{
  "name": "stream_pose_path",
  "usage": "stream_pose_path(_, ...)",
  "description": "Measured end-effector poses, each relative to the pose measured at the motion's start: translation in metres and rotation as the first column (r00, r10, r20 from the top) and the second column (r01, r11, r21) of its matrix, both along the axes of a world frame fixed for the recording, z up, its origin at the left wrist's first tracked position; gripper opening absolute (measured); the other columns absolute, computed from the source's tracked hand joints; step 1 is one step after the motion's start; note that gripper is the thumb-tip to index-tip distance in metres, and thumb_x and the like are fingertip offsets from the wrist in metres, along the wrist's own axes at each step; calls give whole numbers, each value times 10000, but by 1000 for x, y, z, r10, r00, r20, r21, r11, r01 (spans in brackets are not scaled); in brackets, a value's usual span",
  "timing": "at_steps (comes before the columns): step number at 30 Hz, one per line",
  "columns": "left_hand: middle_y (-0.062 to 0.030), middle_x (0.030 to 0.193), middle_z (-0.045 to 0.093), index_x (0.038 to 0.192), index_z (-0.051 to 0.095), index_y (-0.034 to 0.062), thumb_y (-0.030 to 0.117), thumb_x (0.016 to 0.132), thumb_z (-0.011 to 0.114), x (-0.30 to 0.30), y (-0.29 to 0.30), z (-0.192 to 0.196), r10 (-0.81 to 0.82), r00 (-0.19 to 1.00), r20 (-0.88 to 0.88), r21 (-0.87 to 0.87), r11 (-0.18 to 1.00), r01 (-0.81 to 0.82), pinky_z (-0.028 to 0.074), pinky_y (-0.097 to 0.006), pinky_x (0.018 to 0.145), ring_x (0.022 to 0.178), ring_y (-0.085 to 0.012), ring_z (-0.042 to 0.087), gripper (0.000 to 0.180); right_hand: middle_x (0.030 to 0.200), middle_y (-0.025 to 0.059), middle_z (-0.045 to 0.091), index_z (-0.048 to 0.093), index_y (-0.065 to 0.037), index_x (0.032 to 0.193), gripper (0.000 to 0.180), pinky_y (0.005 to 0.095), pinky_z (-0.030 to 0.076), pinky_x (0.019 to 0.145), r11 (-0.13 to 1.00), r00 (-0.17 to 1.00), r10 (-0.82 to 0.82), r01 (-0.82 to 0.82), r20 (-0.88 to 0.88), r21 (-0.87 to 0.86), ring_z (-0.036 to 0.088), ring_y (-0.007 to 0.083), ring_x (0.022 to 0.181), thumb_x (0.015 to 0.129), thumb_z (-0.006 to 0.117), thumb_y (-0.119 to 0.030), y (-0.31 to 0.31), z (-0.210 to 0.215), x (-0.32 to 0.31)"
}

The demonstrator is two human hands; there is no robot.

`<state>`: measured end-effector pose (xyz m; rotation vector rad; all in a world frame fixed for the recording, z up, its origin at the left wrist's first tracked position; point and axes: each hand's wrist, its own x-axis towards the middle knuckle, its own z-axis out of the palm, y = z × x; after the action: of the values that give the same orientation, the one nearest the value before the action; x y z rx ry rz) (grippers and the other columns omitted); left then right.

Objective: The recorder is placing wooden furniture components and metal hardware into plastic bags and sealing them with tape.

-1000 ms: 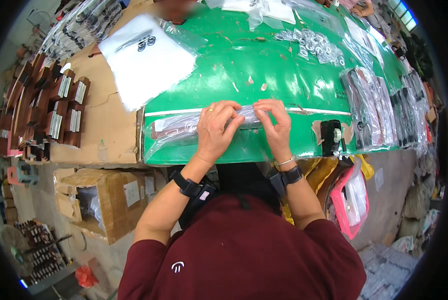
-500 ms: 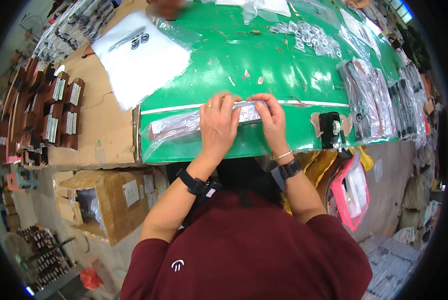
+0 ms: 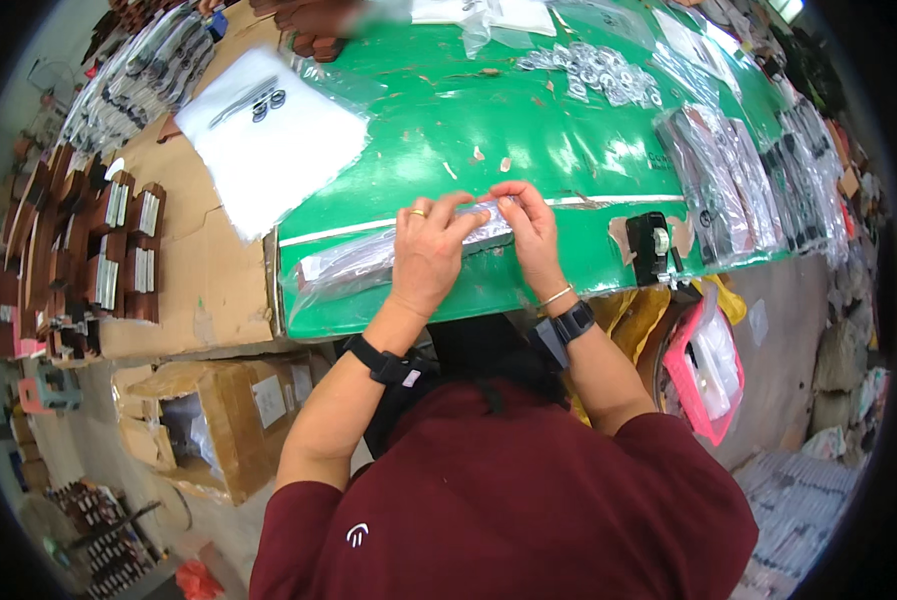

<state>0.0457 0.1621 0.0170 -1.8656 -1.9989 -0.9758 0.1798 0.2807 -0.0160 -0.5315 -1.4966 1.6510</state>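
A long, narrow package in clear plastic film [image 3: 353, 262] lies slantwise on the green table covering [image 3: 388, 310], with reddish-brown pieces showing through the film. Across its middle rests my left hand [image 3: 426, 252], fingers bent over it and closed on the wrapped bundle. My right hand [image 3: 530, 238] pinches the film at the bundle's right end, thumb and forefinger together. Loose film spreads out at the left end. A black tape dispenser [image 3: 650, 248] with a roll of clear tape stands to the right of my right hand, near the table's front edge.
Stacked brown wooden pieces [image 3: 118, 240] stand on cardboard at the left. White plastic sheets [image 3: 278, 140] carry small black rings and thin rods. Small bagged rings [image 3: 598, 72] lie at the back; finished-looking wrapped bundles [image 3: 718, 185] lie at right. An open carton [image 3: 218, 415] sits below.
My right thumb and fingers have drawn together at the bundle's right end. My left hand stays on the bundle. The whole view has shifted slightly.
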Motion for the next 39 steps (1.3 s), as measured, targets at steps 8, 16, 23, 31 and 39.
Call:
stream_pose_path(8, -62, 1230, 655, 1206, 729, 207, 249, 843, 774, 4, -3, 8, -88, 996, -33, -61, 994, 86, 430, -432, 905, 1059, -284, 580, 368, 1075, 79, 721, 628, -10, 1220, 245, 294, 519, 909, 996, 1000, 6, -7, -8, -85, 645, 119, 1022, 1030, 594, -161, 3, 4, 0)
stream_pose_path(16, -66, 1195, 661, 1222, 713, 193, 240, 845, 786, 15, -5, 3, 28, 997, -66, -67, 997, -33, 430, -429, 923, 1089, -285, 576, 387, 1010, 94, 649, 661, -30, 1089, 325, 375, 519, 842, 522, 542, -818, 559, 193, 643, 637, 254, 939, 819, 805, -138, 2, 52, 155)
stream_pose_path(23, -69, 1185, 661, 1235, 704, 197, 246, 844, 782, 54, 26, 2, -28, 995, -97, -54, 998, 22, 433, -428, 904, 1064, -285, 575, 401, 892, 36, 657, 611, -81, 1140, 546, 410, 450, 794, 590, 368, -801, 347, 472, 729, 626, 242, 891, 755, 875, -364, 27, 23, 224)
stream_pose_path(31, -69, 1176, 664, 1234, 707, 193, 239, 844, 782, 59, 26, 3, -27, 995, -101, -47, 999, 23, 434, -428, 904, 1061, -281, 575, 399, 706, 23, 661, 626, -52, 1103, 422, 333, 472, 674, 682, 518, -731, 528, 444, 507, 630, 169, 659, 817, 838, -278, 52, 10, 232)
stream_pose_path(39, -61, 1172, 668, 1231, 706, 200, 236, 836, 790, 56, 27, 1, -19, 994, -107, -35, 999, 15, 437, -422, 887, 1057, -279, 582, 406, 716, -55, 569, 626, -40, 1174, 304, 211, 364, 625, 796, 641, -603, 523, 474, 305, 483, 31, 653, 912, 757, -123, 23, 53, 238)
